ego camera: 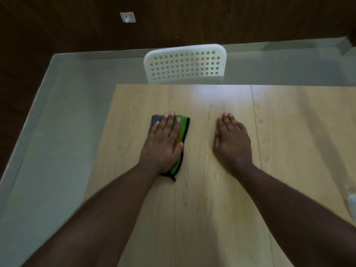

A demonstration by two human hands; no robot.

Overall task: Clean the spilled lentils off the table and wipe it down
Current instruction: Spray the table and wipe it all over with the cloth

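Pressing cloth (pixel 182 130) flat, left hand (pixel 163 143) (fingers straight); right hand (pixel 232 140) beside

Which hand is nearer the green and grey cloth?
Left. The left hand lies flat on top of the cloth, pressing it to the table. The right hand rests on bare wood beside it, apart.

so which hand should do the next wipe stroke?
Left. The left hand already presses flat on the cloth on the table. The right hand lies flat on bare wood, apart from the cloth.
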